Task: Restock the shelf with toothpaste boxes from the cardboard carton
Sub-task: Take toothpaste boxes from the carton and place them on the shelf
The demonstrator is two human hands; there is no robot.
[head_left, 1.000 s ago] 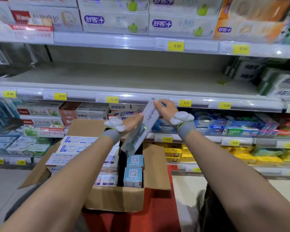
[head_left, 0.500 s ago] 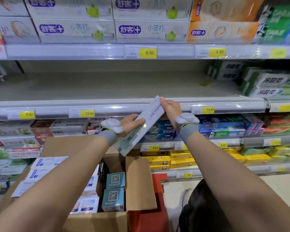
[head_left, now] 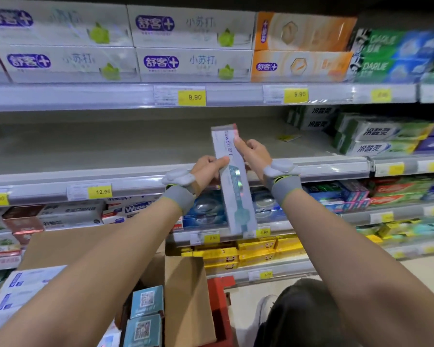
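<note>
Yellow price tags [head_left: 191, 96] on upper grey shelf rail: 9.90, twice. Yellow tag [head_left: 100, 191] at 9 o'clock: 12.90. Green-blue cartons [head_left: 396, 55] at 2 o'clock: DARLIE.

Both hands, left hand [head_left: 208, 169] and right hand [head_left: 254, 156], grip a near-upright toothpaste box [head_left: 232, 181] before the shelf [head_left: 110, 149].

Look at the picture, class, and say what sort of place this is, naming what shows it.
Most likely a shop's toothpaste aisle. Tiered shelves carry stacked toothpaste boxes, yellow price tags line the shelf edges, and an open cardboard carton of stock sits below.
</note>
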